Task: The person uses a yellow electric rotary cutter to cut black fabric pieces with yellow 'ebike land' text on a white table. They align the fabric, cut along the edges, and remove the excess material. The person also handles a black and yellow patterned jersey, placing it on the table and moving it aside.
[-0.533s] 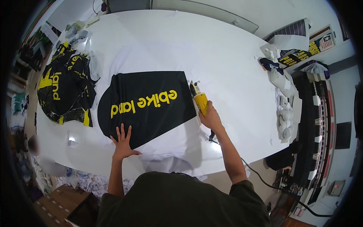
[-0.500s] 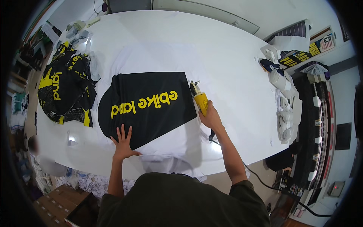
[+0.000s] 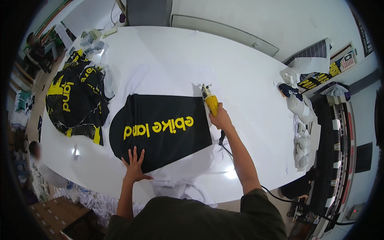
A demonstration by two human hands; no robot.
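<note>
A black cloth panel (image 3: 172,148) with yellow lettering lies on white fabric (image 3: 180,186) on the table. My left hand (image 3: 136,168) rests on its lower-left part, fingers spread. My right hand (image 3: 220,119) is closed round a yellow corded cutting tool (image 3: 211,103), whose metal head is at the panel's top-right corner. The black cord (image 3: 276,195) runs from the tool past the table's near edge. A crumpled pile of black and yellow printed pieces (image 3: 78,106) lies to the left of the panel.
Folded pale cloths (image 3: 302,150) line the white table's (image 3: 256,72) right edge. More scraps (image 3: 92,40) lie at the far left. A long printing machine (image 3: 332,152) stands at the right. Cardboard boxes (image 3: 56,212) are at lower left. Other people (image 3: 40,56) are beyond the table's left side.
The table and everything on it sit lower in the picture. My right hand and the tool have moved away from me along the panel's right edge to its top corner.
</note>
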